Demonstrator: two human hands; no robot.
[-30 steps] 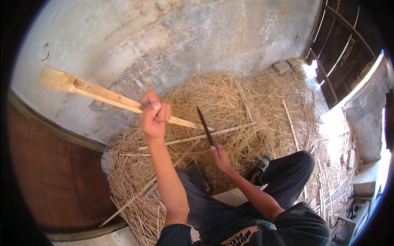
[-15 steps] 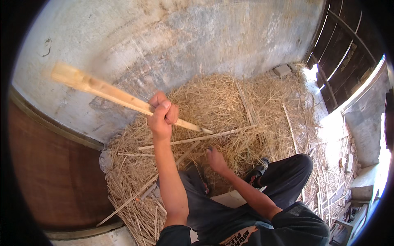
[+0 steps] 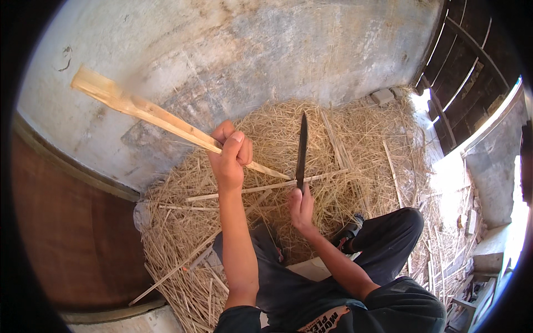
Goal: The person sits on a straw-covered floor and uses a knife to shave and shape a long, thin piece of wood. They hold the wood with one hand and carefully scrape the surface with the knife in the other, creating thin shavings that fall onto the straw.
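My left hand (image 3: 230, 152) is wrapped round a pale wooden stick (image 3: 161, 123), gripping it nearer its thin end. The stick slants from a broad, flat end at the upper left down to a narrow tip in front of me. In my right hand (image 3: 301, 210) is the dark handle of a knife (image 3: 302, 150). Its long, dark blade points up and away from me. The stick's thin tip lies close to the knife near the handle; whether they touch I cannot tell.
A heap of straw-like shavings (image 3: 277, 133) spreads over the floor against a stained wall (image 3: 311, 50). Thin wooden strips (image 3: 266, 187) lie across it. A brown panel (image 3: 78, 222) stands at left, dark slatted boards (image 3: 472, 61) at upper right. My bent knee (image 3: 408, 219) is right of my hands.
The knife has swung up into clear view, its blade now pointing away from me. My right hand has moved slightly right and turned. My left hand and the stick have shifted a little right.
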